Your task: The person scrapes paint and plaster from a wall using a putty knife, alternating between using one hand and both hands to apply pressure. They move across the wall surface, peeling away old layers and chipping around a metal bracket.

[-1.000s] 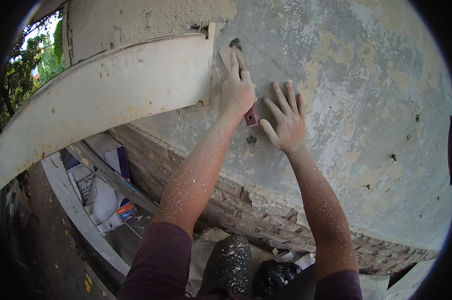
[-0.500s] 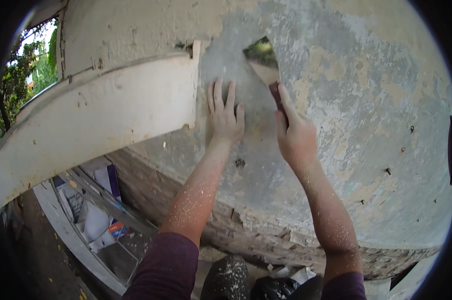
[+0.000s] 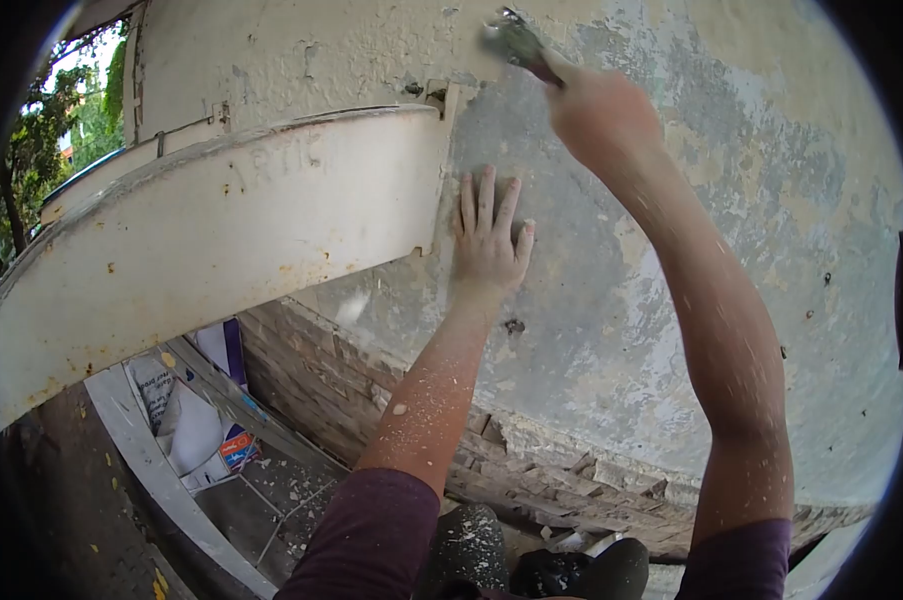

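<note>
Beside the pale panel [image 3: 221, 220], the left hand [image 3: 491, 255] lay open and empty, fingers spread against the wall [image 3: 581, 300]. At its twelve o'clock, the scraper [image 3: 523, 45] sat in the closed grip of the right hand [image 3: 609, 122]; a shallow blade angle likely best suited flaking paint [image 3: 366, 65].

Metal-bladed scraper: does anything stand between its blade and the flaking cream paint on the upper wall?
Nothing visible stands between the scraper and that paint; the left hand and rust-spotted white panel sit lower.
</note>
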{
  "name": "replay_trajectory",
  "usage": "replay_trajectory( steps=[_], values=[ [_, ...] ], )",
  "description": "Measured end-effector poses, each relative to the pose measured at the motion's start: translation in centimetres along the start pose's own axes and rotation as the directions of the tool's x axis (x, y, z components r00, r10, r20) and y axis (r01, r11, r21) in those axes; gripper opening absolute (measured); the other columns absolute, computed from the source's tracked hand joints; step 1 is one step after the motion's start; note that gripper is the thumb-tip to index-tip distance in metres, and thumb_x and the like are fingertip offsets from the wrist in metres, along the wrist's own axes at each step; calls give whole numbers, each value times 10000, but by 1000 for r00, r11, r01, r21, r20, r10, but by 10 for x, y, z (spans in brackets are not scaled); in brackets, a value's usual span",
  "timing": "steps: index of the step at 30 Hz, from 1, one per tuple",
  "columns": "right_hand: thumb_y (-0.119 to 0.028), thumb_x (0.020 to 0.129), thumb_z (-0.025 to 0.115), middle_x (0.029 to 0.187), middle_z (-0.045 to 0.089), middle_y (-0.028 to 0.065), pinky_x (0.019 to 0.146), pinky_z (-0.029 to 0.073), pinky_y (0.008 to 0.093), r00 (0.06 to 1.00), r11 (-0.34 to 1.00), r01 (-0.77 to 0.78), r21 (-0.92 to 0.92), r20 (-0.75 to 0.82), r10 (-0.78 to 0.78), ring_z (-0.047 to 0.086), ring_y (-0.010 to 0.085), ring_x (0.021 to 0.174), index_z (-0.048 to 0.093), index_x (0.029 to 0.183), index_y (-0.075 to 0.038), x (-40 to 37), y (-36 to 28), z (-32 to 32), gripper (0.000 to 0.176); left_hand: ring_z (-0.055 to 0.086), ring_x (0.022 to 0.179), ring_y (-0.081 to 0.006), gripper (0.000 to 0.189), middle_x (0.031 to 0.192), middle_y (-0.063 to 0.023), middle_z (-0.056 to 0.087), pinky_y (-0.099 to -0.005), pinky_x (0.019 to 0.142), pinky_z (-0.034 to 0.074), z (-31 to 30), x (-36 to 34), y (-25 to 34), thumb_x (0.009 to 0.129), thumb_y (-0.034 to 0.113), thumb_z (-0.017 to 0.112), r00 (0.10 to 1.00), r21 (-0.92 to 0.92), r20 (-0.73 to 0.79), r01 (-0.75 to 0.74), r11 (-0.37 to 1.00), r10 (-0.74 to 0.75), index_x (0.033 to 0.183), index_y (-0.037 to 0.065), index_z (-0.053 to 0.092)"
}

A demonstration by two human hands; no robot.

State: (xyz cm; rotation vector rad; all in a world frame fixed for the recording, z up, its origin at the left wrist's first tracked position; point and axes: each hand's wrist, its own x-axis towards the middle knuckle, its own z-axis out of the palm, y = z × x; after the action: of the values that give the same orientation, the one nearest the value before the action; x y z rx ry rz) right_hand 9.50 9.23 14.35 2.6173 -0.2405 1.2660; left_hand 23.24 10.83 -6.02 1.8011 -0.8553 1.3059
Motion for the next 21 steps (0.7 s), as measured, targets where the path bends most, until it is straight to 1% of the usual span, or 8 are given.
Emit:
replay_trajectory(
  steps=[3, 4, 6, 8, 13, 15, 18, 21],
  values=[
    [-226, 911, 454, 835, 663, 177, 716, 520, 452, 987, 992, 37, -118, -151, -55, 655, 342, 751, 607, 1169, -139, 42, -26, 14, 313, 102, 1385, -416, 596, 1518, -145, 146, -565, 1098, 118, 4, 0, -3, 895, 352, 471, 1000, 11, -13, -2, 1000, 2, 1428, 144, 306],
    [-226, 911, 454, 835, 663, 177, 716, 520, 452, 987, 992, 26, -124, -151, -44, 655, 342, 751, 607, 1169, -139, 38, -19, 9, 313, 109, 1387, -409, 599, 1520, -137, 157, -561, 1099, 122, 3, 0, -2, 885, 351, 490, 1000, -5, -10, 7, 1000, -7, 1425, 153, 320],
    [-131, 921, 372, 860, 667, 159, 667, 529, 442, 999, 997, 17, -81, 34, -15, 664, 322, 782, 553, 1193, -145, 4, -8, -12, 328, 114, 1387, -408, 597, 1518, -139, 167, -557, 1100, 119, 3, -3, -13, 880, 350, 497, 999, 6, -30, -28, 1000, 28, 1420, 155, 333],
    [-156, 929, 383, 821, 661, 162, 639, 524, 442, 995, 998, -50, -28, 82, 52, 664, 317, 747, 531, 1214, -149, -54, 4, -16, 321, 118, 1387, -406, 596, 1516, -140, 178, -552, 1102, 117, 6, -10, -21, 874, 350, 505, 998, 13, -50, -48, 999, 49, 1415, 156, 346],
    [-170, 928, 398, 777, 651, 166, 627, 518, 449, 998, 999, -37, -1, 54, 37, 653, 332, 716, 532, 1204, -148, -19, -16, 24, 307, 132, 1381, -415, 596, 1510, -149, 196, -550, 1105, 102, 7, -12, -26, 859, 351, 522, 997, -28, -64, -50, 998, 48, 1404, 161, 370],
    [-231, 902, 490, 746, 640, 190, 655, 503, 451, 998, 998, -41, -45, -43, 39, 637, 361, 710, 557, 1242, -170, 9, -32, 27, 352, 125, 1388, -397, 600, 1518, -122, 189, -542, 1107, 110, 10, -10, -26, 860, 376, 524, 997, -19, -69, -37, 999, 36, 1409, 193, 365],
    [-227, 899, 491, 770, 638, 201, 672, 495, 457, 995, 994, -98, 54, -15, 99, 631, 365, 747, 554, 1248, -185, -31, -11, 16, 356, 117, 1394, -380, 598, 1525, -92, 184, -537, 1109, 122, 7, -13, -31, 863, 399, 524, 997, -10, -61, -36, 999, 35, 1413, 228, 362],
    [-199, 927, 405, 792, 649, 184, 642, 509, 469, 988, 992, -128, 20, -85, 130, 638, 370, 736, 573, 1152, -141, -75, 11, 8, 287, 113, 1393, -387, 597, 1524, -102, 178, -542, 1107, 127, 8, -13, -34, 873, 389, 515, 996, 6, -63, -62, 998, 62, 1417, 208, 347]
  ],
)
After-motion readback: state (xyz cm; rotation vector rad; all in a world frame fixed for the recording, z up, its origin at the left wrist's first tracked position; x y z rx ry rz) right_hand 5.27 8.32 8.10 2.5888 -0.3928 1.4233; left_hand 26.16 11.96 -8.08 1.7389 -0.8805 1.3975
